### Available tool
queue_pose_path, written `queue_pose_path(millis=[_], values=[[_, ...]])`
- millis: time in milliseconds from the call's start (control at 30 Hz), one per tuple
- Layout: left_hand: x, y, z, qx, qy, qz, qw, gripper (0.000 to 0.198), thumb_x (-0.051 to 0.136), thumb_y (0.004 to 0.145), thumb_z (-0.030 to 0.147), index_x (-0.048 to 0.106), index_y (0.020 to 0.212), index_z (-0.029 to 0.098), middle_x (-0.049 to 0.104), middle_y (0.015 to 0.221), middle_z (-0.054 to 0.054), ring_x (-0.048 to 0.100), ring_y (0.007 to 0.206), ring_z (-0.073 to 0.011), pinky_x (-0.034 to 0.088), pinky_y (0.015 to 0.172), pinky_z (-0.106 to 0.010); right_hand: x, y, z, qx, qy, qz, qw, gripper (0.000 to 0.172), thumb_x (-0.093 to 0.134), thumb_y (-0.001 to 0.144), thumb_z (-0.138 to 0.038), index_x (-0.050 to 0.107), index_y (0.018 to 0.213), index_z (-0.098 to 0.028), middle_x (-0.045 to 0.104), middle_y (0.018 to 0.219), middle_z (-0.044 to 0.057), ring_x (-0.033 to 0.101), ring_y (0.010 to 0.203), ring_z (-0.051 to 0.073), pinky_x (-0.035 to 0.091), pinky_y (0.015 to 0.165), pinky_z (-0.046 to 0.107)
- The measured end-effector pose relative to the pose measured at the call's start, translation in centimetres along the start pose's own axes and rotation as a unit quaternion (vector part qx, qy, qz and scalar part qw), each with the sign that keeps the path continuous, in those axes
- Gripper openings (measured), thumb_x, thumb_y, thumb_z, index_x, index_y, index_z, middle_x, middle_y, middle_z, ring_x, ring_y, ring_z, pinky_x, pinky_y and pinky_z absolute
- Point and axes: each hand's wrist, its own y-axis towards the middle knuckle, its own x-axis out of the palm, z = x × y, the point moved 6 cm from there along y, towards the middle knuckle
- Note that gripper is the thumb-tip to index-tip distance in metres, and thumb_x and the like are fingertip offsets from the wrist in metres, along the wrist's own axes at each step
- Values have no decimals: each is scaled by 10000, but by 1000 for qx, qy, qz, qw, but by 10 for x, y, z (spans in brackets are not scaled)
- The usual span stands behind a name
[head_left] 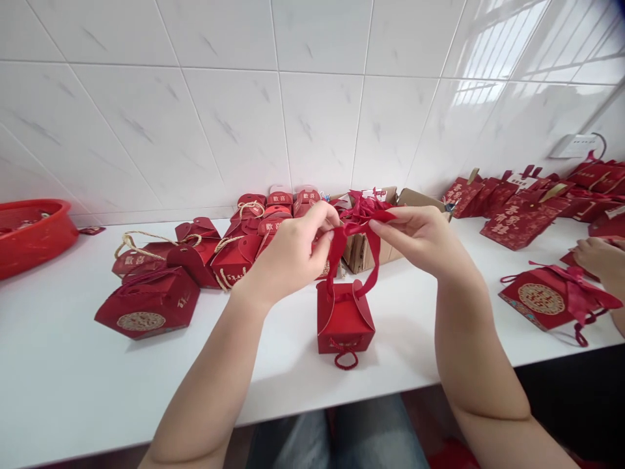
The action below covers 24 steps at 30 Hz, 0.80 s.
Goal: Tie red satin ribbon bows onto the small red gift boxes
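A small red gift box [345,319] sits on the white table straight in front of me, with a red cord loop at its front. From its top rises a red ribbon [375,257], crossed or knotted above the box. My left hand [312,241] pinches the ribbon on the left of the crossing between thumb and fingers. On the other side my right hand [420,238] pinches the ribbon too, thumb below and fingers above. Both hands are raised over the box, a short way apart.
Several red boxes [239,254] with rope handles stand behind on the left, near a red basin [34,234]. A cardboard box [361,251] holding red ribbons is behind the hands. At right lie red bags [515,218], a ribboned box [541,296] and another person's hand [598,257].
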Motion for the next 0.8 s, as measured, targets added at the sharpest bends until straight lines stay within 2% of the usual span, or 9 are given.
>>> queue_pose_path(millis=[200, 300, 400, 500, 633, 700, 800], values=[[-24, -25, -8, -40, 74, 72, 994, 199, 482, 867, 204, 516, 1063, 192, 672, 899, -17, 637, 800, -131, 463, 623, -192, -16, -45, 23, 46, -45, 123, 990, 220, 580, 853, -344, 708, 846, -165, 659, 724, 32, 579, 686, 157, 431, 598, 256], [-32, -47, -24, -97, 91, 75, 988, 200, 498, 863, 256, 535, 1055, 213, 677, 897, -12, 638, 793, -143, 477, 629, -204, -17, -71, 44, 87, -51, 137, 985, 230, 579, 847, -356, 689, 798, -161, 662, 713, 34, 591, 678, 162, 443, 617, 261], [-35, -75, -48, -166, 96, 75, 979, 223, 496, 859, 291, 530, 1072, 235, 679, 890, -3, 619, 729, -139, 452, 554, -199, -16, -96, 72, 143, -62, 121, 980, 267, 568, 841, -386, 657, 740, -155, 657, 700, 44, 594, 672, 172, 443, 621, 269], [-34, -102, -73, -228, 104, 58, 966, 223, 495, 850, 322, 522, 1057, 242, 681, 874, -4, 617, 720, -149, 440, 536, -200, -15, -122, 100, 209, -75, 89, 971, 308, 556, 826, -419, 608, 669, -159, 623, 639, 40, 566, 622, 171, 421, 577, 271], [-19, -132, -104, -289, 103, -23, 952, 203, 471, 838, 346, 520, 1004, 240, 689, 841, -8, 627, 698, -163, 435, 534, -212, -15, -151, 129, 275, -72, 61, 957, 330, 531, 790, -422, 512, 569, -177, 513, 522, 5, 462, 509, 139, 359, 493, 261], [-12, -142, -116, -312, 107, -50, 943, 195, 452, 834, 327, 515, 994, 234, 695, 821, -11, 629, 679, -166, 443, 566, -223, -16, -160, 140, 293, -74, 69, 951, 316, 521, 770, -409, 494, 551, -183, 497, 515, 3, 449, 501, 139, 352, 486, 262], [-7, -153, -132, -339, 121, -50, 932, 175, 448, 808, 292, 498, 962, 225, 705, 784, -11, 620, 628, -167, 454, 619, -245, -19, -171, 152, 315, -88, 103, 939, 286, 516, 739, -385, 498, 533, -188, 505, 509, 11, 464, 508, 155, 373, 498, 273]])
